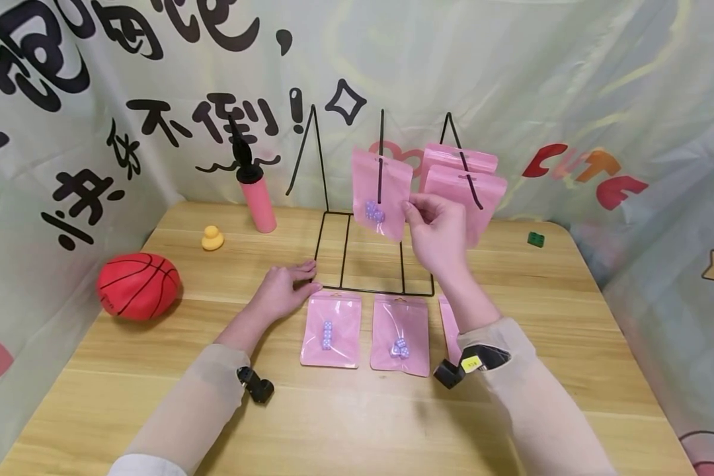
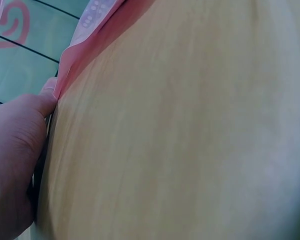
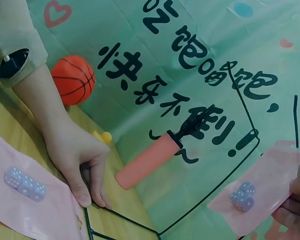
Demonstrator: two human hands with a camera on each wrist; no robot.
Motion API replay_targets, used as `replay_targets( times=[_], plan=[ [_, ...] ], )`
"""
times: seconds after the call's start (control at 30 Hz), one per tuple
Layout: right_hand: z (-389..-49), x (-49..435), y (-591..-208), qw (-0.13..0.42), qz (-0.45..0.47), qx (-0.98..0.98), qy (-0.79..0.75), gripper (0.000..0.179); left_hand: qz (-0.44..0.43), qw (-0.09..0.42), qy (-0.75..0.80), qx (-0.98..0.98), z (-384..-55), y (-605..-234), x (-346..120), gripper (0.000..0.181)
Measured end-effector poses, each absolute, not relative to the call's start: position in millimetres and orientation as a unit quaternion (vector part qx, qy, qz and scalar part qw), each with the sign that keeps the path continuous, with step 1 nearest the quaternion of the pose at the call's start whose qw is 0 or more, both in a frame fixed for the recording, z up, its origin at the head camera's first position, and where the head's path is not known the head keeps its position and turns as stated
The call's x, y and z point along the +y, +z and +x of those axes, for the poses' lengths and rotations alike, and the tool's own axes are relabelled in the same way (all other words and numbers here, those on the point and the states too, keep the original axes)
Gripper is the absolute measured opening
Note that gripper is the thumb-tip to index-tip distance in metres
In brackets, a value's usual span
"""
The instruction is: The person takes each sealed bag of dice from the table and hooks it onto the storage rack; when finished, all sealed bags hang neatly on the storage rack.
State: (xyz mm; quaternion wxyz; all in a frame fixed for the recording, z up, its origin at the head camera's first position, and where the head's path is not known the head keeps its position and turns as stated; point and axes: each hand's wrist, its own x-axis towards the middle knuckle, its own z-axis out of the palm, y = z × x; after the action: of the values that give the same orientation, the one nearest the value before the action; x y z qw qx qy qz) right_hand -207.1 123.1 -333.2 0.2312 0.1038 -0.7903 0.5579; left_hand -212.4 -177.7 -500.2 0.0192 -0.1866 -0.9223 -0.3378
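While the rack [image 1: 365, 290] is gripped by the left hand [image 1: 278, 291], the dice pouch's [image 1: 393, 192] right edge is pinched by the right hand [image 1: 443, 231].

From behind the left hand [image 1: 281, 289] and right hand [image 1: 439, 231], the head view looks forward and down. The left-wrist view faces tabletop [image 2: 160, 130] close beside its hand; the right-wrist view looks across at the left hand, which all share.

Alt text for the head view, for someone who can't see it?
The person's right hand pinches a pink pouch of dice at the middle hook of a black wire rack, while the left hand holds the rack's corner. More pouches hang on the right hook, and others lie on the wooden table in front.
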Motion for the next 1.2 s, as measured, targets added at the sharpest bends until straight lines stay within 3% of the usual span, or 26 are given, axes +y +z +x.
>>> replay_targets(
  times=[0.33,1.0,1.2],
  plan=[
    [-213,123,-332,0.245,0.097,-0.793,0.549,0.012,-0.184,0.017,-0.335,-0.924,-211,-500,-176,0.048],
    [-193,154,-345,0.199,0.126,-0.821,0.519,0.015,-0.18,0.018,-0.332,-0.926,-210,-497,-176,0.049],
    [-183,174,-354,0.156,0.137,-0.827,0.523,0.016,-0.179,0.013,-0.333,-0.926,-210,-497,-175,0.049]
  ],
)
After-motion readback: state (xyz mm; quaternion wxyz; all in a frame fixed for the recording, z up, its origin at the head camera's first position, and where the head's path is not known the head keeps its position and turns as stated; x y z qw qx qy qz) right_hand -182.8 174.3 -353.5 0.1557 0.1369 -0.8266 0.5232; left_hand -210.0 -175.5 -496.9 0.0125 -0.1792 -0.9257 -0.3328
